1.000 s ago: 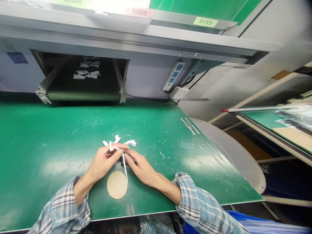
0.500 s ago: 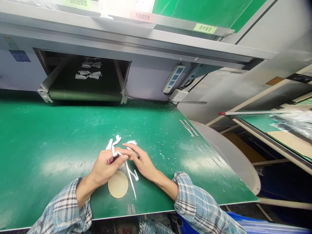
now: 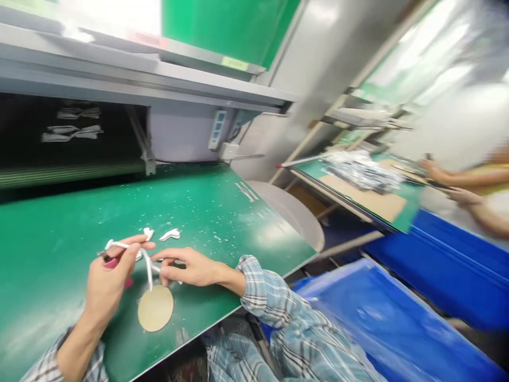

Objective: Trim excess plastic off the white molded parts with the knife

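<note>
My left hand [image 3: 106, 289] is closed, with a thin white branched plastic piece [image 3: 148, 265] pinched between thumb and fingers. A pink-handled tool [image 3: 111, 263] is tucked in the same palm; its working end is hidden. From the right, my right hand [image 3: 193, 267] has its thumb and fingers closed on a side branch of the white piece. Below them a round beige disc [image 3: 156, 310] lies on the green table [image 3: 207, 212]. Just beyond my fingers sits a loose white plastic part [image 3: 170, 234], with another small white part [image 3: 148, 233] beside my left fingertips.
A dark conveyor belt [image 3: 71, 172] carries several white parts [image 3: 73, 132] at the upper left. A power strip [image 3: 217, 130] hangs on the wall. To the right are blue plastic-lined bins [image 3: 369, 313], a side table with clear bags [image 3: 363, 170], and another person's hands [image 3: 463, 195].
The view has swung right, bringing the blue bins and another person into sight. My left hand has tilted up with the white piece, and my right fingers have closed on its branch.
</note>
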Motion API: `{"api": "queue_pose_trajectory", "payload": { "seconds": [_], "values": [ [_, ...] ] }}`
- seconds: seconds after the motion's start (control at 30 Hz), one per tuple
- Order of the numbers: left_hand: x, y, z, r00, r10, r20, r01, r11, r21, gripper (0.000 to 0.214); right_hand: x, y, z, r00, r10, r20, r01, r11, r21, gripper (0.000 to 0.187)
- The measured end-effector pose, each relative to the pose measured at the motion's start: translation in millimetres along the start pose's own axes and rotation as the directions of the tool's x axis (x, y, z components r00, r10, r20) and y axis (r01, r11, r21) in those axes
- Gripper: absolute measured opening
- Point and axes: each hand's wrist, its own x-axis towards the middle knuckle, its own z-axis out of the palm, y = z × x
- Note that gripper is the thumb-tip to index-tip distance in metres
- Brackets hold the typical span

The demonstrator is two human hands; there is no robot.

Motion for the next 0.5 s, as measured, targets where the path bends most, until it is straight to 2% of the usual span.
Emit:
{"api": "queue_pose_trajectory", "payload": {
  "seconds": [0.07, 0.13, 0.2, 0.23, 0.27, 0.3, 0.33, 0.4, 0.5],
  "values": [
    [1, 1, -2.4, 0.999, 0.034, 0.041, -0.038, 0.992, 0.118, 0.053, -3, -6, -7, 0.999, 0.034, 0.007, -0.034, 0.996, 0.077, 0.046],
    [5, 0, -4.5, 0.982, 0.147, 0.117, -0.174, 0.947, 0.270, 0.050, -13, -10, -23, 0.997, 0.070, -0.017, -0.067, 0.990, 0.125, 0.048],
    [9, -4, -6.7, 0.922, 0.326, 0.210, -0.384, 0.845, 0.373, 0.042, -34, -14, -48, 0.976, 0.133, -0.172, -0.136, 0.991, -0.005, 0.049],
    [11, -7, -8.1, 0.879, 0.407, 0.249, -0.476, 0.779, 0.407, 0.038, -48, -17, -63, 0.941, 0.154, -0.300, -0.197, 0.973, -0.120, 0.050],
    [13, -11, -10.0, 0.841, 0.462, 0.282, -0.541, 0.714, 0.444, 0.035, -64, -20, -79, 0.863, 0.145, -0.484, -0.296, 0.922, -0.251, 0.051],
    [15, -14, -12.3, 0.818, 0.485, 0.308, -0.574, 0.656, 0.490, 0.033, -82, -23, -96, 0.799, 0.121, -0.590, -0.353, 0.888, -0.295, 0.055],
    [17, -17, -15.1, 0.816, 0.476, 0.327, -0.574, 0.610, 0.546, 0.031, -101, -27, -115, 0.755, 0.093, -0.649, -0.381, 0.868, -0.319, 0.059],
    [20, -19, -21.0, 0.858, 0.386, 0.339, -0.509, 0.542, 0.669, 0.030, -137, -31, -154, 0.652, 0.013, -0.758, -0.442, 0.819, -0.366, 0.065],
    [25, -16, -26.8, 0.925, 0.165, 0.342, -0.379, 0.458, 0.804, 0.030, -183, -28, -213, 0.473, -0.116, -0.873, -0.569, 0.717, -0.403, 0.061]
  ]
}}
